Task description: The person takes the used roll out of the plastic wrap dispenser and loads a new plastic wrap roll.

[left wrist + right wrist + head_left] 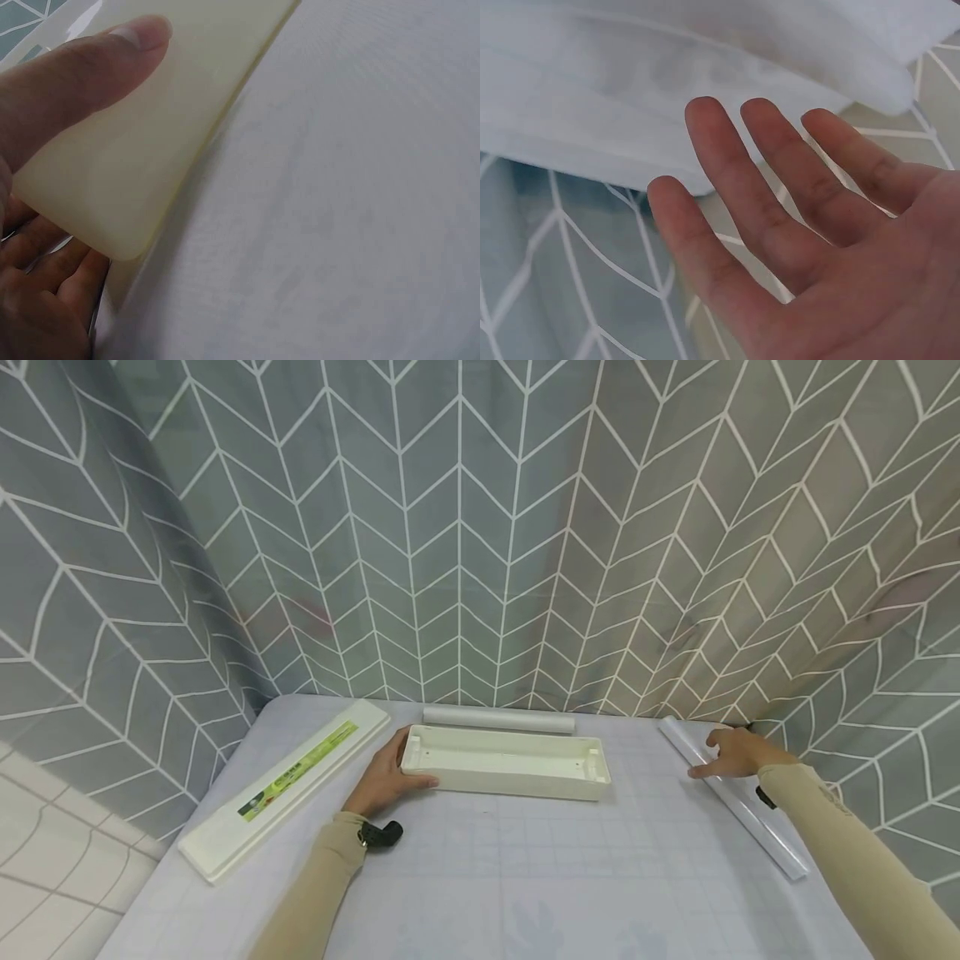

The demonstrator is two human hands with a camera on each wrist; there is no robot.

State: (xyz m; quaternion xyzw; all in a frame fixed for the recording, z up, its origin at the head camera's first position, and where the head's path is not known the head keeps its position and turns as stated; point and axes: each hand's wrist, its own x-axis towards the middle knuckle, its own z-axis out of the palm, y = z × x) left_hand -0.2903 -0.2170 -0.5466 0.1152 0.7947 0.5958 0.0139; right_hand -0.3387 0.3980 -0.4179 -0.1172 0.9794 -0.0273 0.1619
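A long cream plastic box (502, 781) stands open-topped in the middle of the table. My left hand (387, 774) grips its left end; in the left wrist view the thumb (97, 71) presses along the outer front wall while the other fingers (64, 274) curl around the end. At the right, my right hand (738, 753) hovers over a roll of clear plastic film (742, 810), overlapping it in the head view. Its fingers (724, 169) are spread and loosely straight in the right wrist view, with nothing held.
Slanting along the left side of the table lies a long cream lid (217, 852) with a green printed label. A white roll (498, 719) lies just behind the box. Patterned grey curtains (465, 543) hang around the back and sides of the cloth-covered table (495, 893).
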